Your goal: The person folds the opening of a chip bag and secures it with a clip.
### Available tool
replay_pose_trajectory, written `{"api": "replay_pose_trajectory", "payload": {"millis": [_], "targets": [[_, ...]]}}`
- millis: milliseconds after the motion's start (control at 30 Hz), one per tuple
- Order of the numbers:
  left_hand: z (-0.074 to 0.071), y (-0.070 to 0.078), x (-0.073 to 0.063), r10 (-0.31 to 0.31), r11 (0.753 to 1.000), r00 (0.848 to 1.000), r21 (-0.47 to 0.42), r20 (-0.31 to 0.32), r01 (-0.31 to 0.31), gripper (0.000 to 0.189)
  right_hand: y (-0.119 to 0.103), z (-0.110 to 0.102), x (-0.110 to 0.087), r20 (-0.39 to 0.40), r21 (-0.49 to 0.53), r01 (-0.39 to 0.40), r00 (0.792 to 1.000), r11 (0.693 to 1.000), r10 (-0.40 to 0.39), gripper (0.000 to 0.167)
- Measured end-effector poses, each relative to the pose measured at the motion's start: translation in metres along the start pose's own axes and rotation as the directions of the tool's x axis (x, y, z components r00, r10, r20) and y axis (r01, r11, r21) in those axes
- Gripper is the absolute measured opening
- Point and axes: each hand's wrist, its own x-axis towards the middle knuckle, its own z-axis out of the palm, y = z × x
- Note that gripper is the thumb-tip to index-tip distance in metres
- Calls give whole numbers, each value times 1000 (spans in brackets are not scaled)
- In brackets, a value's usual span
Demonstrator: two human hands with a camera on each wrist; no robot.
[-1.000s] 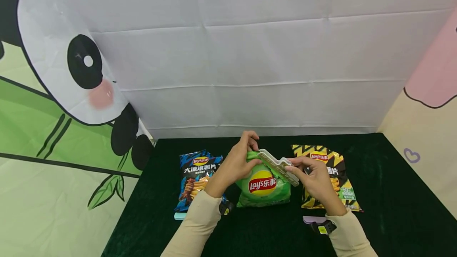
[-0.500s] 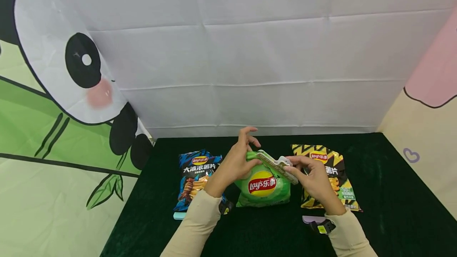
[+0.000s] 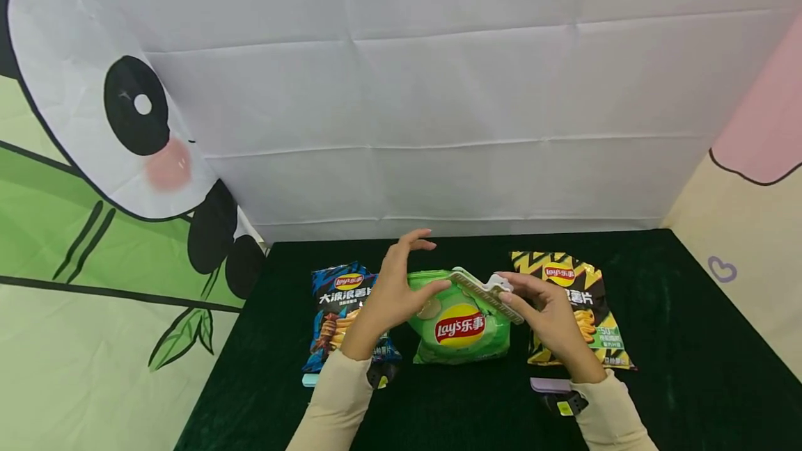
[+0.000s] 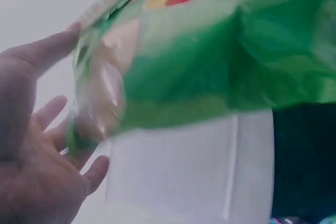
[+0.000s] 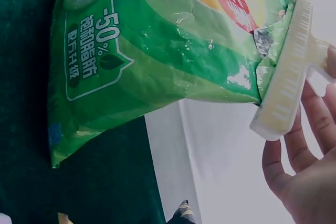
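A green Lay's chip bag (image 3: pixel 460 350) stands at the middle of the dark table. Across its folded upper right corner sits a white bag clip (image 3: pixel 485 292), slanting down to the right. My right hand (image 3: pixel 554 312) pinches the clip's wavy handle between thumb and fingers. In the right wrist view the clip (image 5: pixel 289 66) lies along the crumpled top edge. My left hand (image 3: pixel 383 301) is at the bag's upper left, fingers spread and thumb pointing at the clip. The left wrist view has the hand's (image 4: pixel 47 145) fingers apart around the bag's corner; contact there is hard to tell.
A blue Lay's bag (image 3: pixel 326 305) lies left, partly behind my left arm, with a light blue clip (image 3: pixel 310 381) before it. On the right lie a yellow-and-black Lay's bag (image 3: pixel 592 284) and a purple clip (image 3: pixel 548 385). A white cloth wall (image 3: pixel 438 159) borders the table's back.
My left hand has loosened from the bag's top and moved left, its fingers spreading. The bag's upper left corner now shows. The right hand stays at the clip.
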Motion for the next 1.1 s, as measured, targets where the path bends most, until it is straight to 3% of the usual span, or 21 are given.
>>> {"api": "replay_pose_trajectory", "payload": {"millis": [100, 167, 333, 433, 533, 700, 800, 933, 1100], "targets": [[-1, -12, -11, -52, 994, 998, -93, -27, 50, 91, 2, 0, 0, -4, 3, -4, 1000, 1000, 4, 35], [1, -21, -19, -113, 981, 994, -162, -7, 111, 97, 3, 0, 0, -1, 3, -26, 1000, 1000, 26, 37], [16, -41, -44, -256, 932, 960, -234, 116, 277, 101, 6, 3, -3, 8, -25, -109, 994, 994, 110, 42], [30, -52, -59, -289, 919, 937, -217, 198, 330, 103, 7, 6, -8, 5, -83, -170, 985, 982, 171, 47], [43, -61, -71, -288, 915, 921, -209, 261, 345, 104, 6, 9, -13, 6, -99, -223, 974, 970, 225, 53], [57, -68, -82, -264, 916, 909, -212, 323, 342, 96, 9, 15, -19, 21, 71, -279, 960, 958, 278, 51], [60, -69, -84, -269, 917, 909, -202, 320, 343, 93, 15, 19, -23, 20, 156, -297, 955, 942, 297, 50], [62, -70, -84, -299, 915, 911, -185, 284, 358, 93, 23, 25, -27, 32, 169, -329, 944, 929, 328, 59], [66, -73, -85, -309, 918, 918, -174, 251, 356, 93, 31, 33, -32, 62, 171, -425, 905, 889, 421, 72]]}}
